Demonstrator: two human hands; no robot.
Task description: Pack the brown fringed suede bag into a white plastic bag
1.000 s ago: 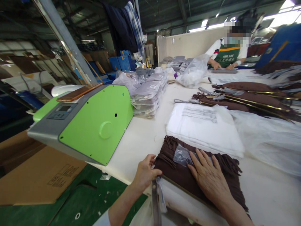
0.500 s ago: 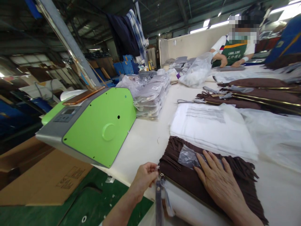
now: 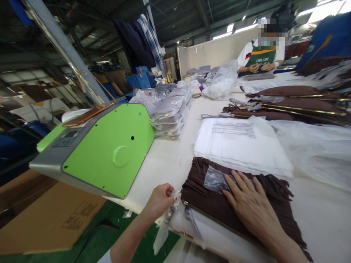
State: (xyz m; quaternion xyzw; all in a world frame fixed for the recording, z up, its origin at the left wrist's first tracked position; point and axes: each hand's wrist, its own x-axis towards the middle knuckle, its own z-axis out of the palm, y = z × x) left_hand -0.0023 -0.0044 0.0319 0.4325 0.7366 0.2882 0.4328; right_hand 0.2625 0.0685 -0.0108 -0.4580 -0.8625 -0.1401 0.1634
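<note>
A dark brown fringed zip pouch (image 3: pixel 211 204) lies on the table in front of me. My right hand (image 3: pixel 251 204) rests flat on it with fingers spread, partly over a clear plastic packet (image 3: pixel 215 179). Beside the pouch's left corner, my left hand (image 3: pixel 163 198) is closed in a pinch; a thin white string (image 3: pixel 177 198) runs between its fingertips and that corner. Below the left hand hangs a blurred grey strap (image 3: pixel 168 214); whether the fingers also hold it is hidden. A grey zip pull (image 3: pixel 193 221) dangles from the pouch's front edge.
Left stands a green and grey machine (image 3: pixel 109 153) at the table edge, above an open cardboard box (image 3: pixel 55 215). Behind the pouch lie stacked white sheets (image 3: pixel 241 146), bagged grey items (image 3: pixel 171 111) and more brown pouches (image 3: pixel 298 106). Across the table is a co-worker (image 3: pixel 263 54).
My left hand has moved left, away from the pouch corner, and the white string now shows. The grey strap has swung left. My right hand keeps its place on the pouch. The co-worker's hands have lifted.
</note>
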